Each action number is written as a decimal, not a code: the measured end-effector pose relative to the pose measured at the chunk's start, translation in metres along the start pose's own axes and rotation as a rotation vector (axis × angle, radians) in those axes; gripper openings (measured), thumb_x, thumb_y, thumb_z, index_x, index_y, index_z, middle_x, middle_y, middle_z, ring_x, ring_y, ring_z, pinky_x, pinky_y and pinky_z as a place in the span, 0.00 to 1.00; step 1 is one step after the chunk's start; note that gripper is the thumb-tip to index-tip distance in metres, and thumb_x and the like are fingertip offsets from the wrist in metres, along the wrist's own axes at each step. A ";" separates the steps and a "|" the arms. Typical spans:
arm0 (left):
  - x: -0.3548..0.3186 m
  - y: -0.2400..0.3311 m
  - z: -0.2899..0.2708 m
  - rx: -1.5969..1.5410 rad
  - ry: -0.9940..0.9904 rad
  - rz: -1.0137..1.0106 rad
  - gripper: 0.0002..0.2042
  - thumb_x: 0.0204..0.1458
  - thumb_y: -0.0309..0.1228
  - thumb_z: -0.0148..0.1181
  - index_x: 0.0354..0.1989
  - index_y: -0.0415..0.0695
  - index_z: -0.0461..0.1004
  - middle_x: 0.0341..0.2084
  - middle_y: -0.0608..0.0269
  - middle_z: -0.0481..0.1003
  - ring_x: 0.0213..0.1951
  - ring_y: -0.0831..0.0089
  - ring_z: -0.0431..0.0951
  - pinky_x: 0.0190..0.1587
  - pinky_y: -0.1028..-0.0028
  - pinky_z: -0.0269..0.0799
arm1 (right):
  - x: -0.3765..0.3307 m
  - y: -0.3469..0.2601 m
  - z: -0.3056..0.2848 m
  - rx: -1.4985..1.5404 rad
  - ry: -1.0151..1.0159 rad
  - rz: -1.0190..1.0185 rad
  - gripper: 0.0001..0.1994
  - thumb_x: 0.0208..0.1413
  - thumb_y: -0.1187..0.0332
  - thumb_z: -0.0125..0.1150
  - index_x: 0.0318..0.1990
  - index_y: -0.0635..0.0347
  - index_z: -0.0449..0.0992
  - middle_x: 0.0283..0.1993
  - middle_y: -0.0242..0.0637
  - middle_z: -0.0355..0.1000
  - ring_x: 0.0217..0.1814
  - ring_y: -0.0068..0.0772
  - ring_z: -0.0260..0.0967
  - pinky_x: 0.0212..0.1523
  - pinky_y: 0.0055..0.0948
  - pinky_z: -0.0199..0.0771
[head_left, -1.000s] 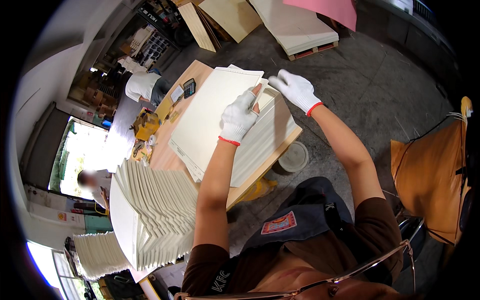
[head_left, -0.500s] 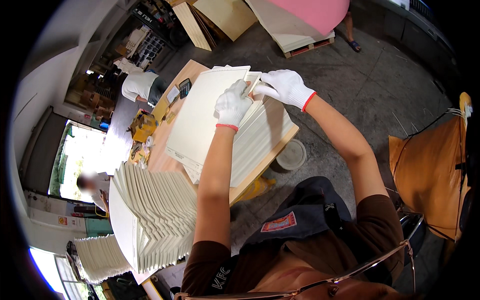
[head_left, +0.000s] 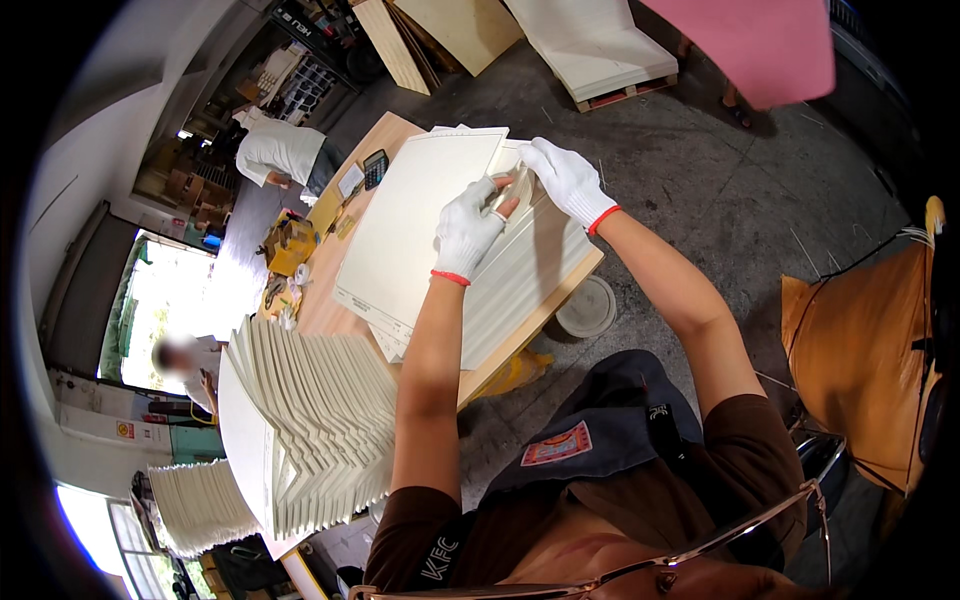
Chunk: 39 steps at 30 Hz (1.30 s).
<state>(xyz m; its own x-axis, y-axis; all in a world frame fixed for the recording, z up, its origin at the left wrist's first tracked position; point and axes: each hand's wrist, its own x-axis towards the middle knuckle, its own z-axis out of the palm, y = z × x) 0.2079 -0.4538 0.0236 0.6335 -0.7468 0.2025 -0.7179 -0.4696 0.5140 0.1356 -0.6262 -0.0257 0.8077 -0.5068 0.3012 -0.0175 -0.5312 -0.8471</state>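
Observation:
A thick stack of white sheets (head_left: 425, 190) lies on a wooden table in front of me, its top sheets fanned out of line. Over the right edge of the upper sheet is my left hand (head_left: 470, 228), in a white knit glove with bare fingertips; its thumb and forefinger are spread apart. My right hand (head_left: 568, 180), in a white glove with a red cuff, curls round the far right corner of the stack, fingers together. Between the hands some sheet edges look bent up. The right thumb is hidden.
Another stack of folded white sheets (head_left: 310, 420) stands at the left. A calculator (head_left: 375, 168) and a yellow box (head_left: 288, 246) are on the wooden table (head_left: 318, 300). A round bucket (head_left: 586, 306) stands beside it. An orange-brown sack (head_left: 850, 370) is at right. Two people are at left.
My left fingers have spread from a closer grip at the sheet edge. My right hand has turned, fingers bending down over the corner. Beyond, a pink sheet has moved right off a pallet stack.

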 end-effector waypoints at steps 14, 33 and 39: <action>-0.001 0.005 0.004 0.082 0.021 -0.003 0.17 0.54 0.36 0.63 0.54 0.60 0.77 0.30 0.57 0.79 0.34 0.69 0.79 0.43 0.70 0.73 | 0.001 0.006 0.003 -0.031 0.026 -0.051 0.25 0.67 0.42 0.35 0.44 0.55 0.69 0.37 0.52 0.75 0.43 0.59 0.73 0.42 0.49 0.69; 0.000 0.005 0.006 0.140 0.011 -0.002 0.17 0.55 0.41 0.62 0.53 0.64 0.77 0.39 0.57 0.80 0.38 0.62 0.80 0.44 0.68 0.74 | -0.001 0.008 0.004 -0.041 0.058 -0.061 0.24 0.67 0.44 0.36 0.45 0.55 0.70 0.38 0.53 0.76 0.43 0.58 0.73 0.42 0.50 0.69; 0.001 0.003 0.006 0.140 0.015 0.007 0.16 0.55 0.40 0.62 0.54 0.64 0.77 0.39 0.57 0.79 0.37 0.62 0.81 0.43 0.68 0.74 | 0.000 0.005 0.000 -0.040 0.009 -0.006 0.24 0.66 0.43 0.37 0.43 0.55 0.69 0.38 0.53 0.76 0.44 0.58 0.73 0.42 0.50 0.69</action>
<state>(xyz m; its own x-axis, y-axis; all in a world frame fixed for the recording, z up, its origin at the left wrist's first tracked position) 0.2041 -0.4588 0.0202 0.6316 -0.7438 0.2188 -0.7551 -0.5262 0.3910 0.1352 -0.6291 -0.0299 0.8023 -0.5096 0.3108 -0.0360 -0.5611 -0.8270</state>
